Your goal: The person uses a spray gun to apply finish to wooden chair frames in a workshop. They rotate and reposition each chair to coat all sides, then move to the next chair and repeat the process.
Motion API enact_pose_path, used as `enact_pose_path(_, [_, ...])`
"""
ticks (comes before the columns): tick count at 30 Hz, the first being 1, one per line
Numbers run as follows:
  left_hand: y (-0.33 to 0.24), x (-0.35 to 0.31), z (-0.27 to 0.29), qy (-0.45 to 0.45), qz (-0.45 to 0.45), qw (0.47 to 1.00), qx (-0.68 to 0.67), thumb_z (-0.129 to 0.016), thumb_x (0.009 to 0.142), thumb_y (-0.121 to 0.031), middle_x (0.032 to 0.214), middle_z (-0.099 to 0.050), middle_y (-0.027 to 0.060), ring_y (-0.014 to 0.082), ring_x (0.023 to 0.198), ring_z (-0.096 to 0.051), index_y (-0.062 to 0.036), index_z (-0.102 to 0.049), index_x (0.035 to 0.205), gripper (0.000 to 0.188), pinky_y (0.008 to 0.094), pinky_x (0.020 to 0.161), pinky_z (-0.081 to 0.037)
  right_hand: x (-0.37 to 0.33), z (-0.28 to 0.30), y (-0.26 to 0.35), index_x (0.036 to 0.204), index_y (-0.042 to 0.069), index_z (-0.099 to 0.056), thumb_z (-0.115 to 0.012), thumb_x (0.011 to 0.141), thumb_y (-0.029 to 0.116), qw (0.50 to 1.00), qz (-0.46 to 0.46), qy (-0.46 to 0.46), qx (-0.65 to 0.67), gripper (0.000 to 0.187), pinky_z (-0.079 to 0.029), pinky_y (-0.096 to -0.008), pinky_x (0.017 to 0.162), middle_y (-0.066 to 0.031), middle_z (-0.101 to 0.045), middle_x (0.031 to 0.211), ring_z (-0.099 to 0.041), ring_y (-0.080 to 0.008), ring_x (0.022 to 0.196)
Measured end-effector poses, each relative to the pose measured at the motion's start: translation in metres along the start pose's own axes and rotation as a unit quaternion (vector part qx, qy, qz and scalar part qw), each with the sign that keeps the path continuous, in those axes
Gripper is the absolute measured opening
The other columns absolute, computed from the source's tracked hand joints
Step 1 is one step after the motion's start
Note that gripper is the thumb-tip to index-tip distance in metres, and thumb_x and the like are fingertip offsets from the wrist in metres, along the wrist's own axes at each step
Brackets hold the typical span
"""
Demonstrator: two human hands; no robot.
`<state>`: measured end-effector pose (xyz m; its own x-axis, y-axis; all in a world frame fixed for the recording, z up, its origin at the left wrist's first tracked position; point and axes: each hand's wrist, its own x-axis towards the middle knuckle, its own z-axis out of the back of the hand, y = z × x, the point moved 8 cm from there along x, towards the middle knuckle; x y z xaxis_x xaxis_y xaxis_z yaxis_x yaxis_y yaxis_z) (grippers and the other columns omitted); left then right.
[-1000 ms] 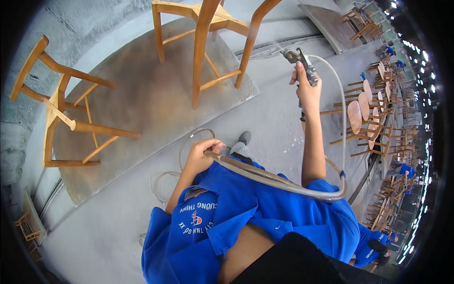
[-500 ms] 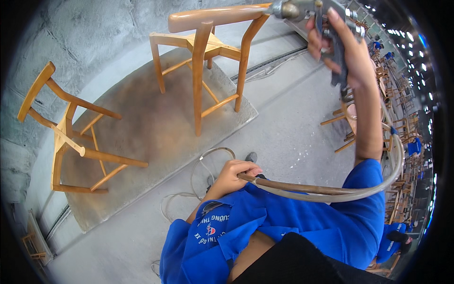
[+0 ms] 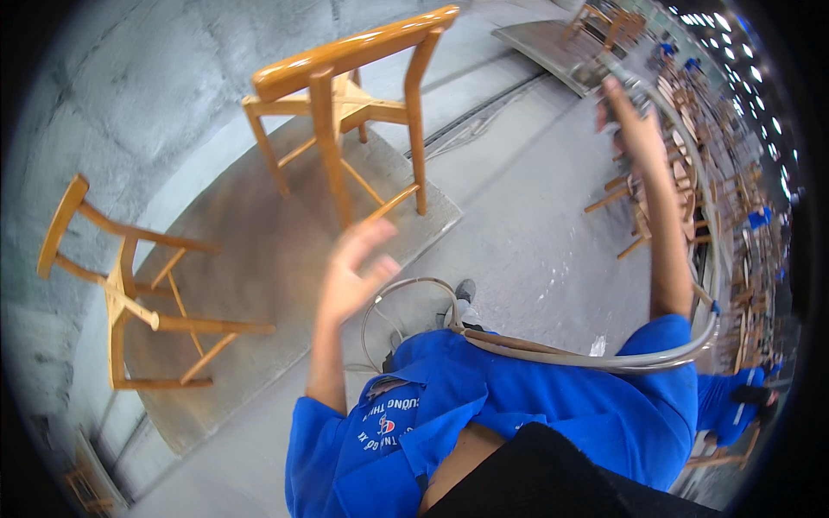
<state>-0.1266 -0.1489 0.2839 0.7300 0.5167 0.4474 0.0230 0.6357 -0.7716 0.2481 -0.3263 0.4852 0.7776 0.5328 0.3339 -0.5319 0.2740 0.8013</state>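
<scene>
My right hand (image 3: pixel 637 131), raised at the upper right, is closed round a metal spray gun (image 3: pixel 637 95) blurred by motion. From the gun a pale hose (image 3: pixel 715 259) runs down past my arm and across my waist. My left hand (image 3: pixel 356 269) is lifted with fingers apart and nothing in it; it appears just below a leg of the nearer wooden chair (image 3: pixel 354 53), and contact cannot be made out. That chair stands upright, its top rail shiny. A second wooden chair (image 3: pixel 121 289), without a seat pad, stands at the left. Both are on a grey, brown-stained board (image 3: pixel 259 302).
Hose loops (image 3: pixel 370 319) lie on the floor near my shoe (image 3: pixel 466 289). Another board (image 3: pixel 540 47) and a floor rail (image 3: pixel 484 108) are farther back. Many wooden chairs (image 3: pixel 686 190) crowd the right, where a person in blue (image 3: pixel 730 401) is nearby. A rough grey wall stands behind the chairs.
My left hand has let go of the hose at my waist and risen forward, opening. The spray gun in my right hand has moved away from the nearer chair's top rail. The view has shifted.
</scene>
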Motion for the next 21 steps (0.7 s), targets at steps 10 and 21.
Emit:
enact_pose_path(10, [0.1,0.174,0.194,-0.326,0.014,0.925,-0.195,-0.045,0.106,-0.028,0.145,-0.046,0.0195,0.0261,0.133,-0.046,0.0083,-0.044,0.141,0.05,0.0383,0.114,-0.033,-0.219,-0.135,-0.131,0.082,0.012,-0.065,-0.057,0.096,0.054,0.912,-0.239,0.234,0.239,0.045,-0.033,-0.0207,0.04,0.0026,-0.06,0.062,-0.048,-0.0025,0.05])
enact_pose_path(21, [-0.056,0.04,0.069,-0.199,-0.072,0.97,0.116,-0.041,0.106,-0.037,0.142,-0.051,0.0228,0.0352,0.13,-0.051,-0.001,-0.037,0.149,0.056,0.0475,0.111,-0.038,-0.232,-0.099,-0.202,0.071,0.009,-0.06,-0.059,0.095,0.054,0.888,-0.374,0.165,0.211,0.051,-0.036,-0.0234,0.038,-0.0003,-0.057,0.056,-0.05,-0.0065,0.046])
